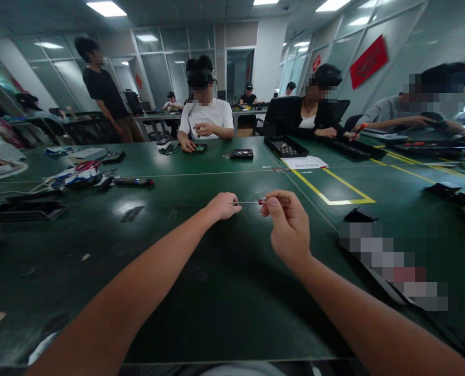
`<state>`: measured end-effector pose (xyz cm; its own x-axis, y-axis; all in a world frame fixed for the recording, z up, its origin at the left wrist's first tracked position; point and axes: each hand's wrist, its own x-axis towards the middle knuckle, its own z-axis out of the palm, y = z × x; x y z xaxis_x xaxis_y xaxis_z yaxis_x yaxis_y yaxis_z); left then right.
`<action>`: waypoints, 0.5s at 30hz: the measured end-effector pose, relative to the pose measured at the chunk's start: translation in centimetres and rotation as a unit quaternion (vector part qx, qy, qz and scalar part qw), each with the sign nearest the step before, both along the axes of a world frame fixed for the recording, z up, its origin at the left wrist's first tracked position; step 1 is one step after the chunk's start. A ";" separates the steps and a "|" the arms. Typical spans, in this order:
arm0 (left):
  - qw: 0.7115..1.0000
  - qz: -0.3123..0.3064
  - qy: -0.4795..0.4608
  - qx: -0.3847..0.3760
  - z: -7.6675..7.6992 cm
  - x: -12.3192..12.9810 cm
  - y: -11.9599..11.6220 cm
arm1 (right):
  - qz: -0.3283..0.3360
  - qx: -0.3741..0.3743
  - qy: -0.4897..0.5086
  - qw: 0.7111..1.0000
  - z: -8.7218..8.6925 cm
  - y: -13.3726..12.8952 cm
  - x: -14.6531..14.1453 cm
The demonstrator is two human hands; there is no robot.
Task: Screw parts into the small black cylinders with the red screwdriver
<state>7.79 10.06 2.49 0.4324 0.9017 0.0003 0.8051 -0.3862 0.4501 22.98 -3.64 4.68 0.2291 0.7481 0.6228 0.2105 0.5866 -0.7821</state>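
My right hand [289, 222] is closed round the reddish see-through handle of a screwdriver [250, 202], above the green table. The thin metal shaft points left, nearly level. At its tip is my left hand [223, 207], with fingers curled and pressed together. A small dark spot shows between thumb and fingers there. Whether those fingers pinch the tip itself or some tiny part on it cannot be made out.
The green table [201, 313] spreads out all round. Tools and cables lie to the left, near a dark pen-like tool [134, 182]. Beyond my hands are a black box [241, 154] and a black tray [285, 147]. Several people sit across the table; yellow tape marks the right.
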 end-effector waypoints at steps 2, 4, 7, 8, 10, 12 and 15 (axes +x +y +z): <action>0.998 0.023 -0.053 -0.012 0.0 -1.4 0.2 | -0.001 -0.005 -0.003 1.000 0.0 -0.1 0.0; 0.991 0.052 -0.115 -0.034 -0.1 -3.0 0.5 | 0.002 -0.013 -0.007 1.000 0.1 -0.1 -0.1; 0.967 0.102 -0.221 -0.071 0.1 -6.0 0.7 | 0.007 -0.022 -0.013 1.000 0.1 -0.1 -0.1; 0.956 0.124 -0.255 -0.081 0.2 -7.2 0.6 | 0.008 -0.024 -0.015 1.000 0.0 -0.1 -0.1; 0.927 0.173 -0.318 -0.094 0.7 -9.8 0.2 | 0.007 -0.031 -0.022 0.999 -0.1 0.1 -0.1; 0.893 0.224 -0.379 -0.096 1.4 -12.6 -0.5 | 0.006 -0.040 -0.029 0.999 -0.3 0.2 -0.1; 0.838 0.301 -0.449 -0.079 2.7 -17.3 -2.1 | 0.013 -0.052 -0.040 0.998 -0.5 0.3 -0.1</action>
